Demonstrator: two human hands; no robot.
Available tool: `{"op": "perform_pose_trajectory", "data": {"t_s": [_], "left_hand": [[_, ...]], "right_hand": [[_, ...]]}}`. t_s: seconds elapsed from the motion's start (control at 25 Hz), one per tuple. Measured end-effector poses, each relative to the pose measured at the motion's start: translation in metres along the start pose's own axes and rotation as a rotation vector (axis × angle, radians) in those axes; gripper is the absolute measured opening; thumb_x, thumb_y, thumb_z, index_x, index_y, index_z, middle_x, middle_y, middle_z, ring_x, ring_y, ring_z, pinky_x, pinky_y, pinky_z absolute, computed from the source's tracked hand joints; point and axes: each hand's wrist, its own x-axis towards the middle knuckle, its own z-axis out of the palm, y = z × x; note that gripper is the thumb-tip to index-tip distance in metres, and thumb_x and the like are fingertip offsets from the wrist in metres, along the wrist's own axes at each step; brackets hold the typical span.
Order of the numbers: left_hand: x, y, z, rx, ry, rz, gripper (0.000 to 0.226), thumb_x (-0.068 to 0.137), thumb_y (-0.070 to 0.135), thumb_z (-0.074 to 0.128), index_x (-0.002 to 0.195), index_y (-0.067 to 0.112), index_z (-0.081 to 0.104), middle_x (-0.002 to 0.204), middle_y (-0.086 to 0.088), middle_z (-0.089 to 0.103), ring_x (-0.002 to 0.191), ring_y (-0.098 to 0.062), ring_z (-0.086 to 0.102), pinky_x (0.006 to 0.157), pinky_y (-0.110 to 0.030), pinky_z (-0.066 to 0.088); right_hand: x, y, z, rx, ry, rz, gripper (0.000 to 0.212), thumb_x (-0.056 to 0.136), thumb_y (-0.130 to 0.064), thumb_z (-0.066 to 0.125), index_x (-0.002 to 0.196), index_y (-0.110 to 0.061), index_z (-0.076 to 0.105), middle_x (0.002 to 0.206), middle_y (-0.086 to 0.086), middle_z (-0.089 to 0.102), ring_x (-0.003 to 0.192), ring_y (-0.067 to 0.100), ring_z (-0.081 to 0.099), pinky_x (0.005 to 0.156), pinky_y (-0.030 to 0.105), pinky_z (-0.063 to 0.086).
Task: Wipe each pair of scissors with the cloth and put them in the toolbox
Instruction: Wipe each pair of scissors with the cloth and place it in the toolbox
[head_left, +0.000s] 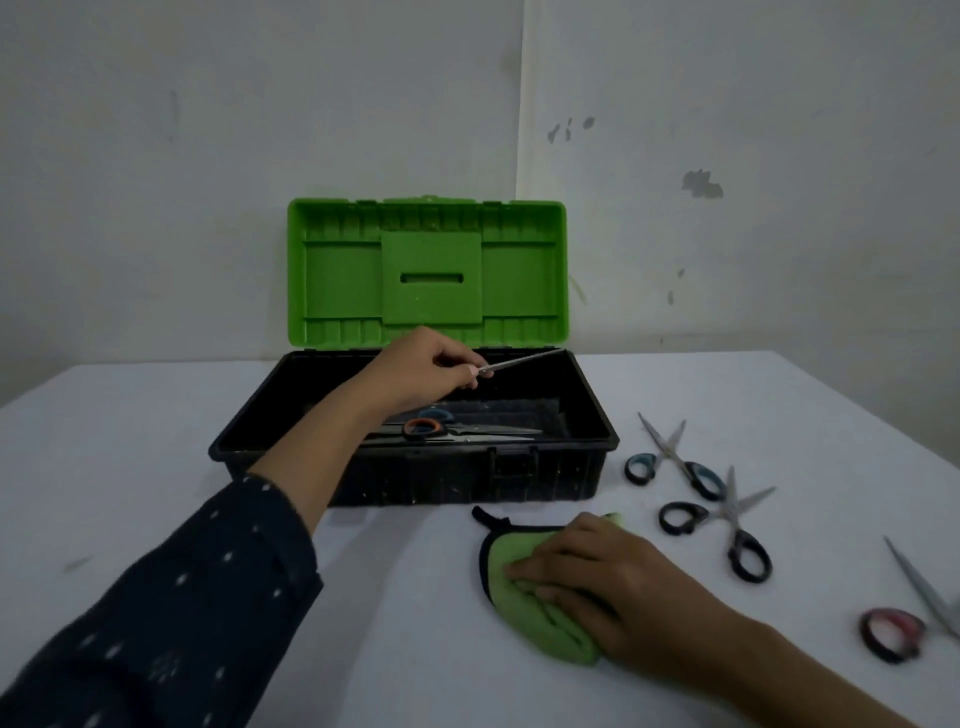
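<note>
An open toolbox (587, 415) with black body and raised green lid (332, 280) stands at the table's middle. My left hand (421, 371) hovers over it, gripping a pair of scissors (524, 359) whose blades point right; the handles are hidden in my fist. Orange-handled scissors (426, 428) and another pair lie inside the box. My right hand (592, 566) rests on the folded green cloth (540, 618) in front of the box. To the right lie blue-handled scissors (675, 457), black-handled scissors (727, 525) and red-handled scissors (904, 623).
The white table (156, 415) meets a pale wall behind the toolbox. The red-handled scissors lie at the frame's right edge, partly cut off. A small dark mark (78, 564) shows on the table at the left.
</note>
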Motion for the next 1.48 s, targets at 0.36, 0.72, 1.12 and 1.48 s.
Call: {"op": "perform_pose_trajectory", "data": {"t_s": [0.36, 0.72, 1.12, 1.48], "left_hand": [[0.040, -0.047, 0.018, 0.509, -0.207, -0.046, 0.017, 0.086, 0.015, 0.066, 0.097, 0.023, 0.077, 0.088, 0.005, 0.073, 0.069, -0.008, 0.066, 0.072, -0.026, 0.055], [0.031, -0.032, 0.017, 0.452, -0.044, 0.062, 0.025, 0.090, 0.023, 0.064, 0.114, 0.024, 0.069, 0.117, 0.001, 0.067, 0.104, -0.016, 0.062, 0.089, -0.028, 0.046], [-0.005, 0.082, 0.111, 0.227, 0.032, 0.501, 0.022, 0.088, 0.021, 0.061, 0.109, 0.022, 0.071, 0.100, 0.006, 0.069, 0.086, -0.010, 0.066, 0.083, -0.033, 0.054], [0.039, 0.092, 0.228, 0.625, -0.212, 0.127, 0.037, 0.093, 0.007, 0.043, 0.130, 0.006, 0.045, 0.128, -0.018, 0.052, 0.117, -0.034, 0.050, 0.086, -0.035, 0.040]], "right_hand": [[-0.001, 0.001, 0.000, 0.113, -0.003, 0.066, 0.026, 0.100, -0.038, 0.054, 0.121, -0.034, 0.068, 0.105, -0.017, 0.066, 0.095, 0.002, 0.056, 0.081, 0.024, 0.048], [-0.001, 0.002, -0.004, 0.128, 0.005, 0.177, 0.035, 0.091, -0.053, 0.056, 0.122, -0.037, 0.063, 0.106, -0.019, 0.068, 0.096, 0.001, 0.059, 0.084, 0.025, 0.050], [-0.065, 0.017, -0.063, 0.121, -0.107, 0.342, 0.031, 0.093, -0.056, 0.054, 0.102, -0.031, 0.071, 0.086, -0.014, 0.071, 0.079, 0.005, 0.063, 0.073, 0.023, 0.048], [-0.111, 0.024, -0.074, 0.181, 0.039, 0.415, 0.020, 0.091, -0.046, 0.064, 0.093, -0.029, 0.074, 0.076, -0.014, 0.070, 0.071, 0.005, 0.062, 0.066, 0.010, 0.040]]}}
